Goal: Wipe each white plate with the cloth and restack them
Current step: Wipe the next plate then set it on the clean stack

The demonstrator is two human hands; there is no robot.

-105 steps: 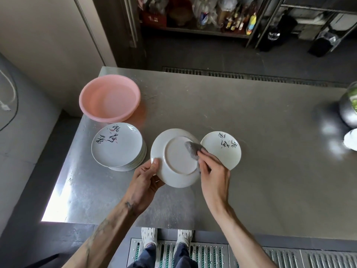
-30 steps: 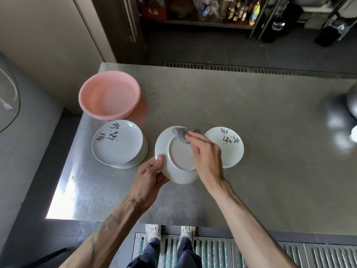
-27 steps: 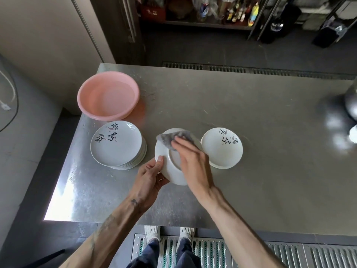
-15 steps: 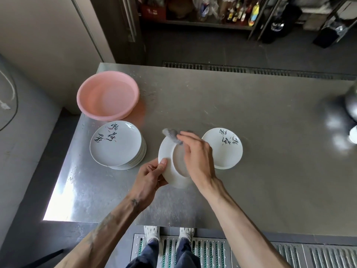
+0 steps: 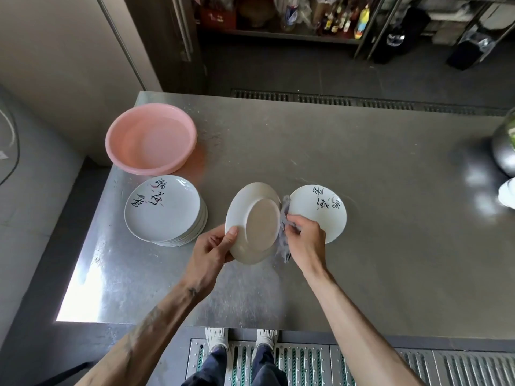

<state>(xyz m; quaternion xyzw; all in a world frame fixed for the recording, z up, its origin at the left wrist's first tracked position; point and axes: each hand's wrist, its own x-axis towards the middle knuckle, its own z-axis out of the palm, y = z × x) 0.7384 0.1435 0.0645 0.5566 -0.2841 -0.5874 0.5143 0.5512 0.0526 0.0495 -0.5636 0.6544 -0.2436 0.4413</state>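
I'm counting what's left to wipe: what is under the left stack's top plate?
Under the top plate, more plate rims show at its lower right; their faces are covered, so no exact count.

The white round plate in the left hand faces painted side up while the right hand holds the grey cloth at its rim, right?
No. In the head view the white round plate shows its bare underside, not the painted side. The left hand grips it and the right hand holds the grey cloth at its rim.
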